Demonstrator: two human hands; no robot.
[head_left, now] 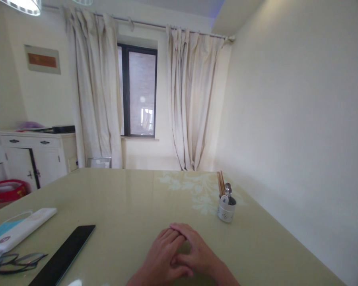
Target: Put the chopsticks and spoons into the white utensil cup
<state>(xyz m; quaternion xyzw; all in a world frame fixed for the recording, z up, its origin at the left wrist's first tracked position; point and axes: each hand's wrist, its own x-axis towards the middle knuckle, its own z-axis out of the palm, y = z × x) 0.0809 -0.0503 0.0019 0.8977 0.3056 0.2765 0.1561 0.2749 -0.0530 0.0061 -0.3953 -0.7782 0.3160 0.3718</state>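
My left hand (161, 256) and my right hand (197, 248) rest together on the pale green table (131, 198), near its front edge. The fingers of both lie flat and overlap, the right fingertips over the left. Neither holds anything. The nearest object is a white utensil holder (226, 208) with chopsticks and spoons, standing beyond and to the right of my right hand.
A black phone or tablet (64, 256) lies left of my hands. Further left lie a white remote-like case (20, 230), a blue face mask (1, 230) and glasses (12, 263). A white cabinet (35, 155), curtains and a window stand behind; a wall borders the table's right side.
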